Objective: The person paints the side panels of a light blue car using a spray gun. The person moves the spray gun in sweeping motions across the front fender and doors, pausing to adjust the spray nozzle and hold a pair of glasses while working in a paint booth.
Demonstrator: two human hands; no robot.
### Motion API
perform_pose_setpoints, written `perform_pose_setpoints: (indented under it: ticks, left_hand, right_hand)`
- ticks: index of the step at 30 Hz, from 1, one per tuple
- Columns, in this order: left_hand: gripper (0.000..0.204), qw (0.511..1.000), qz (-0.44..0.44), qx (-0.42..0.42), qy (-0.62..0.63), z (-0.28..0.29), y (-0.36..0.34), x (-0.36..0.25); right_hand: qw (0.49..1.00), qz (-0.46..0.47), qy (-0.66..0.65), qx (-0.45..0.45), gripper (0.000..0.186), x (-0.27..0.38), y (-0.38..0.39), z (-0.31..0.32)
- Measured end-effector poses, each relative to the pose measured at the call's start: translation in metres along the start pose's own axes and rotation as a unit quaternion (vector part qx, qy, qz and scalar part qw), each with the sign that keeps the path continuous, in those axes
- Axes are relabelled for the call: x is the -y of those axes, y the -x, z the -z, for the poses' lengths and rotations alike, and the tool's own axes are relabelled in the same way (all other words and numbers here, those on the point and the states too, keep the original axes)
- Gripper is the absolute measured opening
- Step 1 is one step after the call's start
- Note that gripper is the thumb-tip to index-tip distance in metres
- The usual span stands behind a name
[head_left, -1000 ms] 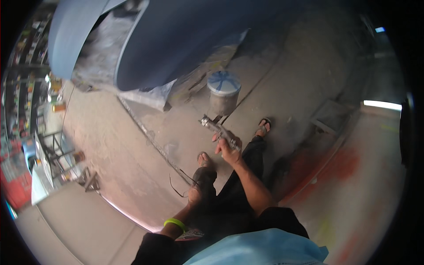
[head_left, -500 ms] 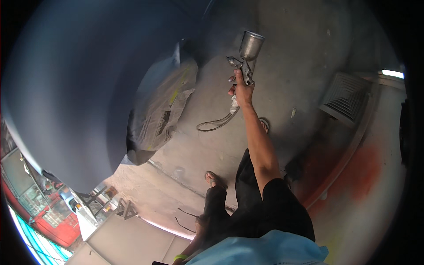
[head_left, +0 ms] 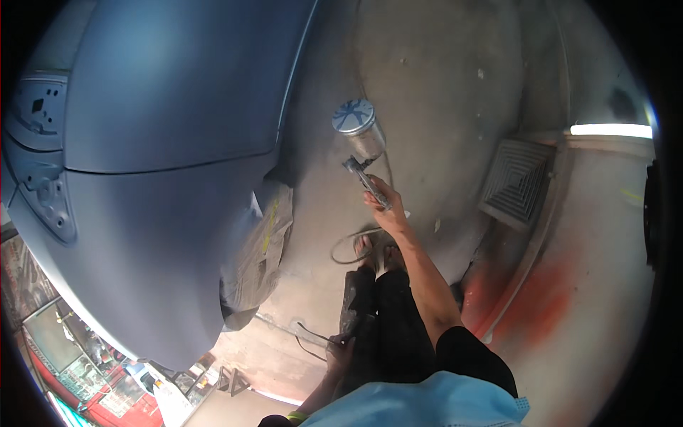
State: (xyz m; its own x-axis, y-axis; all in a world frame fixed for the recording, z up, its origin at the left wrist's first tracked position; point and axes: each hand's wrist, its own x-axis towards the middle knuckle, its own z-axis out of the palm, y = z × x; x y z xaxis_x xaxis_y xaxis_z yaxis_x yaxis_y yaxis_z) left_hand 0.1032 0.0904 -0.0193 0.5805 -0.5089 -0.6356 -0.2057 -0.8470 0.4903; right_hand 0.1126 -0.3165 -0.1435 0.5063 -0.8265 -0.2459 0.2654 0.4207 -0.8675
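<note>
While looking down from the head, holding the gun (head_left: pixel 365 182) out ahead in the right hand (head_left: pixel 386 208), wrapped closely round the grip; cannot tell whether squeezing the trigger, hidden behind fingers. Held above the floor (head_left: pixel 434 128), to the right of the blue-grey panel (head_left: pixel 171 235) and apart from it, with the nozzle end (head_left: pixel 348 164) toward the panel's side. Fixed on top of the gun and somewhat tilted: the metal cup (head_left: pixel 367 139), capped with a blue-streaked lid (head_left: pixel 353 117). Holding the left hand (head_left: pixel 340 354) low beside the left leg (head_left: pixel 358 306), curled and apparently pinching what look like dark glasses (head_left: pixel 313 332). Looped just beside the feet (head_left: pixel 364 249): the hose (head_left: pixel 333 252). Bunched along the panel's edge: the creased paper (head_left: pixel 267 245).

Could snag the hose loop on a sandal when stepping, jerking the gun or causing a stumble. Could leak round the lid if tipping the cup further, dripping onto the floor or panel. Could scrape or blotch the panel if swinging the gun in too close. Could drop the glasses, or knock them against the panel, if holding too lightly.
</note>
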Motion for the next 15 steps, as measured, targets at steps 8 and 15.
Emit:
perform_pose_setpoints:
  ticks: [8,15]
  left_hand:
    - [0.021,0.997,0.067,0.026,0.041,-0.001,-0.081,-0.038]
    - [0.025,0.996,0.029,0.047,0.065,0.011,-0.142,-0.116]
  right_hand:
    - [0.948,-0.02,0.225,-0.225,0.039,0.072,-0.06,0.052]
    - [0.954,-0.037,0.221,-0.197,0.057,0.085,-0.17,0.087]
